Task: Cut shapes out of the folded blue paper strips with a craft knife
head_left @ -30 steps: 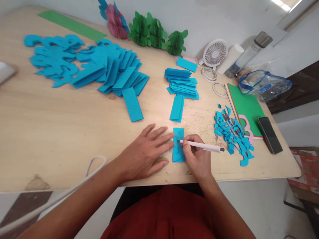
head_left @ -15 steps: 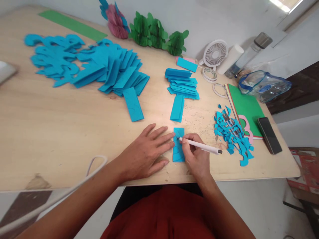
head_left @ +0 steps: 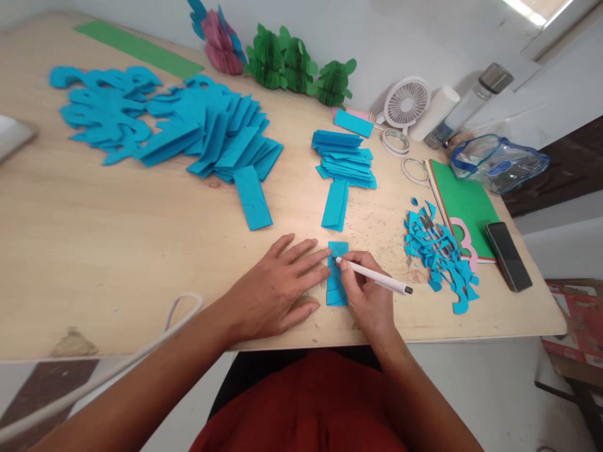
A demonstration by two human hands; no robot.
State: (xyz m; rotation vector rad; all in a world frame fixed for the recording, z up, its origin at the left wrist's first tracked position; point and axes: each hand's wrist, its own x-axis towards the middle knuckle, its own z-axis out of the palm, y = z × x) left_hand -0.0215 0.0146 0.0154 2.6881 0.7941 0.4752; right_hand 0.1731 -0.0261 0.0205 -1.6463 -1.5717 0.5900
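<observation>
A: Holding what, in the right hand?

B: Clamped on a white pen, pinched between thumb and fingers, with the tip at the upper half of a small blue paper strip.

A: Lying where?

B: Flat on the bench, close to the near edge, between both hands.

A: And with the left hand?

B: Resting palm down, gripping nothing, with fingers spread apart; touching the strip's left edge with two fingertips. Probably steadying the paper.

A: Changed just now?

B: Mainly at the pen: slid slightly up and leftward at the tip, swung lower and further left at the tail end. No visible shift in the left hand or the strip.

A: Meaning what for the work?

B: Most likely partway through a line in the upper half, to judge by the curves already visible lower down. Too fine and too covered to trace the whole outline.

A: Anything nearby?

B: Just beyond, a folded blue strip, touching a stack of blue strips. Off to the right, well apart, a heap of cut blue scraps.
</observation>
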